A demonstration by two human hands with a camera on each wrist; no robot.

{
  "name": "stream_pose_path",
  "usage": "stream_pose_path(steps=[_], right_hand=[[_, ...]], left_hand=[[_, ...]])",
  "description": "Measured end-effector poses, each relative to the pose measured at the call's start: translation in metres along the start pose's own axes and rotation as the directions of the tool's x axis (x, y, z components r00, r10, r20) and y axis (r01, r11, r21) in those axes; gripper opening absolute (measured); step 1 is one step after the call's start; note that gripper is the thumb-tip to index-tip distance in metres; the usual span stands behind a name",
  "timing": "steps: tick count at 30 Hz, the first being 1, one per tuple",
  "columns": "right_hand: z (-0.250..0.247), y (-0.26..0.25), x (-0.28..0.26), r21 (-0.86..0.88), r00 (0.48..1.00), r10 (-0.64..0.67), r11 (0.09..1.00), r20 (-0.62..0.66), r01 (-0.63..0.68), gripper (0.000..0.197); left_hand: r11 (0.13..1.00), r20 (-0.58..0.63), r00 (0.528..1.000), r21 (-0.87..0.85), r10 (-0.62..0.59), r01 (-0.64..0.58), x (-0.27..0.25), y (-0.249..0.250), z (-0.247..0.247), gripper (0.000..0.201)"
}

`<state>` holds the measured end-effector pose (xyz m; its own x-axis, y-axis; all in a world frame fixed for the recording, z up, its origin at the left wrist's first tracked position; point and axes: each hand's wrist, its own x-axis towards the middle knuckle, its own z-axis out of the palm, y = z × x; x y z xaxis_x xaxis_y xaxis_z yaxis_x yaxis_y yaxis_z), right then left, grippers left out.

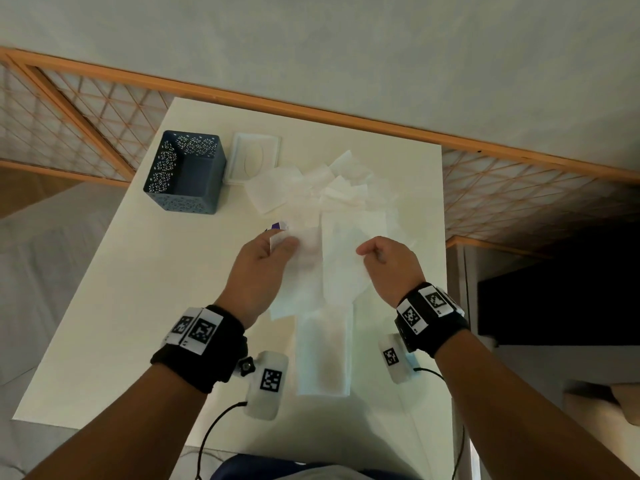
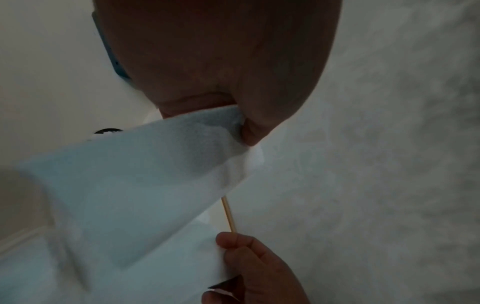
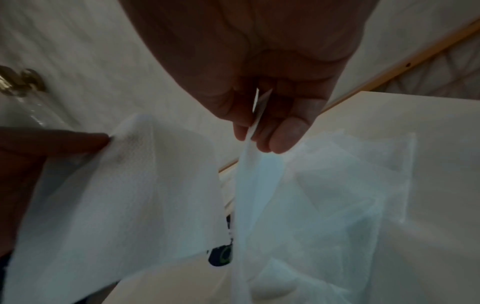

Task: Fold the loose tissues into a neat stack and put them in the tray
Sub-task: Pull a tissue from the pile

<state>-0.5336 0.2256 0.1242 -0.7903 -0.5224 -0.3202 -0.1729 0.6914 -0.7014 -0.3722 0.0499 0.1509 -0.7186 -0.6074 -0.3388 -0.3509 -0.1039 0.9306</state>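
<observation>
Both hands lift one tissue (image 1: pixel 341 258) above the folded stack (image 1: pixel 323 355), which lies on the table (image 1: pixel 138 306) nearest the person. L hand (image 1: pixel 263 268) pinches tissue's left corner, thumb + fingers closed on it. R hand (image 1: pixel 391 263) pinches right corner, same grip. Loose tissue pile (image 1: pixel 311 188) lies beyond the stack; blue tray (image 1: pixel 185 171) beyond-left of it, white lid (image 1: pixel 254 157) just beside tray.

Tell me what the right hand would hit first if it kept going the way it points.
Probably the loose pile of crumpled white tissues just beyond the right hand, which pinches a white tissue sheet; height is unclear.
</observation>
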Motion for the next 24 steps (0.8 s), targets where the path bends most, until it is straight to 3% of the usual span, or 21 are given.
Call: stream_pose_path(steps=[5,11,16,21,24], right_hand=[[-0.002,-0.023,-0.013,0.149,0.985,-0.152,0.979,0.087,0.138,0.028],[-0.007,-0.046,-0.026,0.425,0.956,-0.17,0.904,0.237,0.056,0.047],[-0.005,-0.047,-0.026,0.438,0.964,-0.124,0.899,0.237,0.008,0.014],[-0.003,-0.044,-0.027,0.469,0.968,-0.123,0.883,0.221,0.006,0.02],[-0.004,-0.044,-0.029,0.534,0.964,-0.137,0.846,0.229,-0.007,0.025]], left_hand=[[0.997,0.118,0.993,-0.076,-0.001,0.01,-0.005,0.023,-0.003,0.026],[0.994,0.136,0.991,-0.112,-0.006,0.021,-0.006,0.035,0.002,0.033],[0.988,0.134,0.991,-0.148,-0.02,0.041,-0.004,0.033,0.005,0.02],[0.969,0.121,0.991,-0.23,-0.063,0.09,-0.005,0.025,0.006,0.007],[0.927,0.191,0.974,-0.331,-0.119,0.178,-0.003,0.017,0.006,0.031]])
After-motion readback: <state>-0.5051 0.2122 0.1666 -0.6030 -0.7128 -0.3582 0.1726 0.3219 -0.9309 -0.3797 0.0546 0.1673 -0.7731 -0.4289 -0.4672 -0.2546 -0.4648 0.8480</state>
